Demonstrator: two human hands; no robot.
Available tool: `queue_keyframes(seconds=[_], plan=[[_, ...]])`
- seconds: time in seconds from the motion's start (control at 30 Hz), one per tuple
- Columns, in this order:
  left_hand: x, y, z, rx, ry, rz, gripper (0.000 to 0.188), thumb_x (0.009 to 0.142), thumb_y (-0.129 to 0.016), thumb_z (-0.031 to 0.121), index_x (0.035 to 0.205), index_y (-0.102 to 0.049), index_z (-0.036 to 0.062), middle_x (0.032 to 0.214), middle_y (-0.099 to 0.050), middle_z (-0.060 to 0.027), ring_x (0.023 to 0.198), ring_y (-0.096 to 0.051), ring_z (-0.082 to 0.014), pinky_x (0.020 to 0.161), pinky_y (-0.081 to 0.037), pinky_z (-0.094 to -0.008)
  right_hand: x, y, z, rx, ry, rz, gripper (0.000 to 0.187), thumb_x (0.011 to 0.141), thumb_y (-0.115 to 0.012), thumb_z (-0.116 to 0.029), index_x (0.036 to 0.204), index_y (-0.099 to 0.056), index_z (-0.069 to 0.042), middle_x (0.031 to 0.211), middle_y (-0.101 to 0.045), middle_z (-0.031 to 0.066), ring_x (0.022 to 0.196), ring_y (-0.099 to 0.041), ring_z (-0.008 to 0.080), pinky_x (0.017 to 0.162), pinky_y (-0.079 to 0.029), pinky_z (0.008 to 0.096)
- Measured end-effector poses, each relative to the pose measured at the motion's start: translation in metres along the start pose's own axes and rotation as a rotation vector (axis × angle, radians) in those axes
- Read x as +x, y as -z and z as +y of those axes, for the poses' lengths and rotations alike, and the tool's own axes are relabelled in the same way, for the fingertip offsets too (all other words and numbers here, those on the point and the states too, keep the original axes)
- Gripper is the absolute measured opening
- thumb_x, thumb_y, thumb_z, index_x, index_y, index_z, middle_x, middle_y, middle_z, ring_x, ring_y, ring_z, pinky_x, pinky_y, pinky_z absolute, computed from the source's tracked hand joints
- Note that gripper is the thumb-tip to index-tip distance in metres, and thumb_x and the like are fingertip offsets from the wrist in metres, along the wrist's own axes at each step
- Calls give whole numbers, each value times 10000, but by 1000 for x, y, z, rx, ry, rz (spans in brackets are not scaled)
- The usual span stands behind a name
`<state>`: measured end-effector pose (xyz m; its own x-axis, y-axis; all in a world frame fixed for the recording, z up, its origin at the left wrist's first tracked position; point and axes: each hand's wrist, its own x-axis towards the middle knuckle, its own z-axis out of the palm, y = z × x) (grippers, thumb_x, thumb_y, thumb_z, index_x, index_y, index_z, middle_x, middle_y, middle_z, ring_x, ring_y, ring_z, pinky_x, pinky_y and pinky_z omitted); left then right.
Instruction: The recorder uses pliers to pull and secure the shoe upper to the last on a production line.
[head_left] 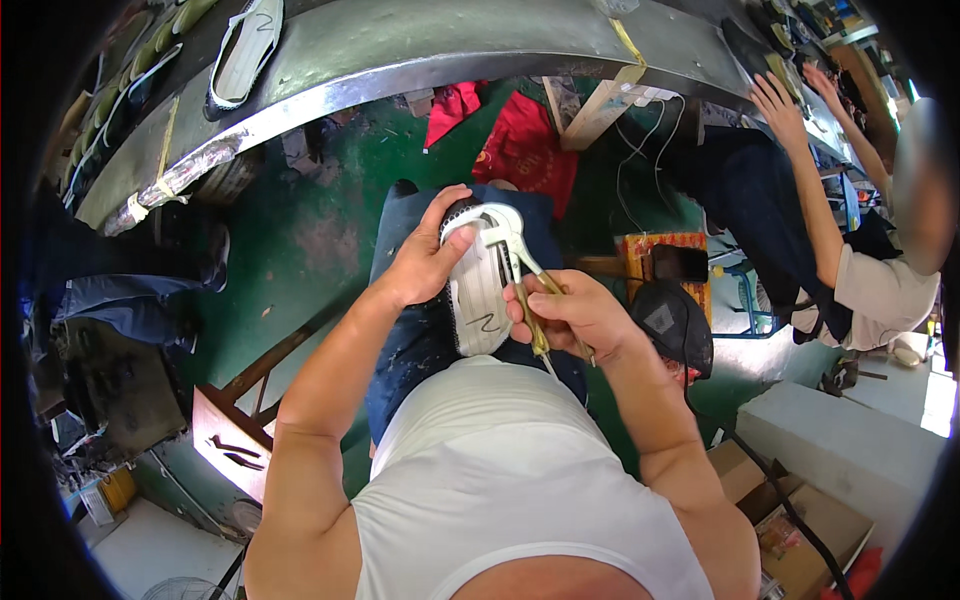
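A shoe [478, 305] with a pale underside facing up and a dark edge rests over my lap, its toe end away from me. My left hand [430, 255] grips the toe end, the thumb lying on the underside. In my right hand [572, 312] is a pair of pliers [507, 235] with a broad, curved, pale metal jaw and yellowish handles. The jaw reaches over the shoe's far right side, close to my left thumb. The handles stand somewhat apart between my right fingers. Whether the jaw bites the shoe's edge, I cannot tell.
A metal-topped bench [420, 42] curves across the far side, bearing another shoe [245, 55]. Red cloth [528, 150] lies beneath it. A co-worker [830, 220] sits at the right; another person's legs [140, 280] show at the left. Cardboard boxes [815, 530] stand near right.
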<state>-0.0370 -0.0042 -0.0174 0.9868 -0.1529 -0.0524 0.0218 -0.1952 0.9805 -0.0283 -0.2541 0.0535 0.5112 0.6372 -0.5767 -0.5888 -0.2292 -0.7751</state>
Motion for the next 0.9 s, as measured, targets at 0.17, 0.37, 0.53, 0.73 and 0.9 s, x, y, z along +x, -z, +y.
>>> queue_keyframes(seconds=[0.17,0.37,0.53,0.73,0.9], plan=[[5,4,-3,-219,159,-109,561,1029,-476,416,1476,-323,112,1511,-343,-151,1396,-353,-276,1134,-288,-355,9,-2,-2,413,-64,-78,246,969,-546,-169,1123,-604,14,837,-654,72,743,-625,142,567,-464,232],[11,1,-9,-51,134,-41,564,1022,-515,369,1489,-328,115,1444,-442,-158,1306,-463,-248,1087,-351,-333,20,26,-6,-384,76,-12,136,956,-562,-80,1055,-613,-2,891,-647,68,743,-617,127,631,-507,261],[23,8,-13,-99,109,-83,524,1000,-578,277,1463,-392,115,1313,-542,-110,1177,-526,-204,1034,-399,-314,42,34,22,-464,109,90,142,949,-580,-124,997,-594,8,819,-654,110,687,-630,196,643,-513,336],[44,34,-19,-430,329,-301,638,911,-660,125,1491,-394,124,1231,-588,-23,1112,-551,-147,980,-442,-299,53,26,49,-814,385,365,259,940,-583,-144,1119,-567,42,1010,-644,267,917,-621,454,792,-498,483],[60,31,-27,-600,296,-426,811,762,-609,-63,1518,-362,94,1281,-580,-43,1145,-561,-149,986,-447,-288,39,25,39,-954,272,393,262,924,-568,-117,1133,-543,38,1017,-635,266,928,-621,454,809,-496,510]])
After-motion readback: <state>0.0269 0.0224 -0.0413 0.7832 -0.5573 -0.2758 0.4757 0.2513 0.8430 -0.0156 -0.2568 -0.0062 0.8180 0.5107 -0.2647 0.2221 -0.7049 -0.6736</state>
